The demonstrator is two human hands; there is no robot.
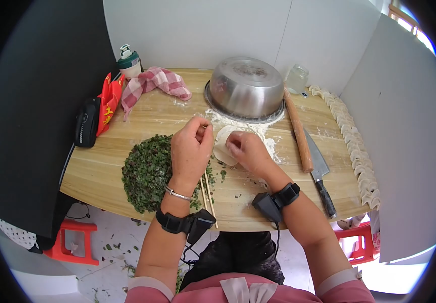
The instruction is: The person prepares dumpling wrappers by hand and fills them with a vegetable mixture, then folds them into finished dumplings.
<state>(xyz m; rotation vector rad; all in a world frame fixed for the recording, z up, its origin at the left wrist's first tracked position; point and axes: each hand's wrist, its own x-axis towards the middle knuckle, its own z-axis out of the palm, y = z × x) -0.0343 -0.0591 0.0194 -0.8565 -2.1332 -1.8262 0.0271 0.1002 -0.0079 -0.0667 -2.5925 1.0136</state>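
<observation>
My left hand is closed, fingertips pinched together, above the table between a heap of chopped greens and a round dough wrapper. What its fingertips hold is too small to make out. Two chopsticks extend below that hand toward the table's front edge. My right hand has its fingers curled together at the right side of the wrapper; its fingertips hide what they grip, if anything. White flour is scattered behind and right of the wrapper.
An upturned metal basin stands at the back. Rightward lie a rolling pin, a knife and a row of dumplings. A glass jar, checked cloth, bottle and black case line the back and left.
</observation>
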